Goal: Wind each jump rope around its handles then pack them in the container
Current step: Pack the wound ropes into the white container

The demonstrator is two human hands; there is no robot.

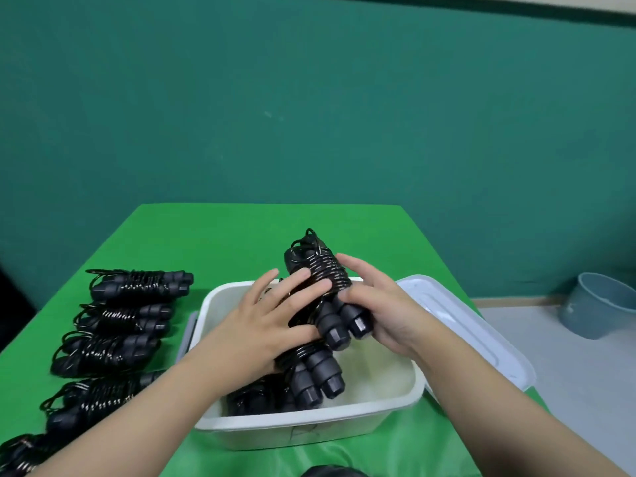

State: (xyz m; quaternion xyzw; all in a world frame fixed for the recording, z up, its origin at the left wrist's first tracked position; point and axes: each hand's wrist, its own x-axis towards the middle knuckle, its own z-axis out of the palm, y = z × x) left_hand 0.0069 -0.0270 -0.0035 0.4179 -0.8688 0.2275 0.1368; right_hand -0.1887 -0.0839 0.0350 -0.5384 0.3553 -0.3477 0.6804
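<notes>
- One wound jump rope [321, 280] is held above the white container [378, 402]: gripped by the right hand [373, 304], left hand [275, 321] laid flat on it, fingers straight.
- At least two wound ropes are seen in the container below the hands.
- Five wound ropes [113, 333] are lined up left of the left hand.
- One lid [481, 335] is placed right of the right hand.

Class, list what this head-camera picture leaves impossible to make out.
- Head view: rope count in the container, covered by the left hand and the held rope.
- Nearest table rope, cut by the left edge.
- Dark thing, cut by the bottom edge.
</notes>
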